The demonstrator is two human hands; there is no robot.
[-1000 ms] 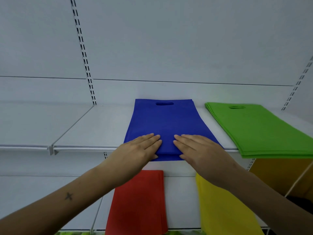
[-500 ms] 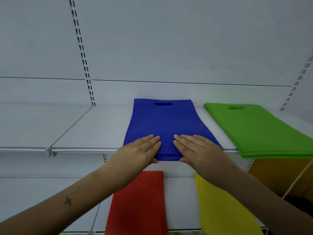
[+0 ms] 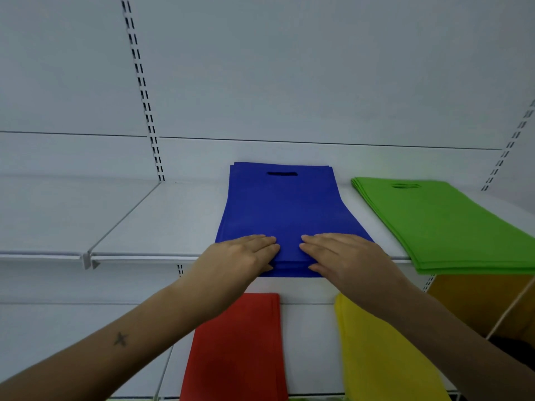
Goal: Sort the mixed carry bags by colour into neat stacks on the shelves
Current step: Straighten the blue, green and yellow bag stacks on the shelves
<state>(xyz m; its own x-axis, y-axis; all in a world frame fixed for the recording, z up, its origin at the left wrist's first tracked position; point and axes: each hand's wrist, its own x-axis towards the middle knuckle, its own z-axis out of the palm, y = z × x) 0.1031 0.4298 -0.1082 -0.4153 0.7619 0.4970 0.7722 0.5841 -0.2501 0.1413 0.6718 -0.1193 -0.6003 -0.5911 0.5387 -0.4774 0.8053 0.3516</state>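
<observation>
White shop shelving fills the view, with slotted uprights running up a pale back panel. Nearest, on the lower shelf, a red stack of bags lies left of a yellow stack of bags, the two well apart with bare white shelf between them. Two bare forearms reach up over these stacks; the left one carries a small dark cross mark.

On the upper shelf, the left hand and the right hand lie flat on the near end of the blue stack of bags. Both hands are spread out and relaxed, fingers straight and close together, palms down, pressing on the top bag rather than gripping it; the thumbs sit at the stack's front edge, which overhangs the shelf lip slightly. The fingertips of the two hands point toward each other, a narrow strip of blue between them. The blue stack's cut-out handle lies at the far end, near the back panel. Just right, apart from it, sits a green stack of bags, angled.
</observation>
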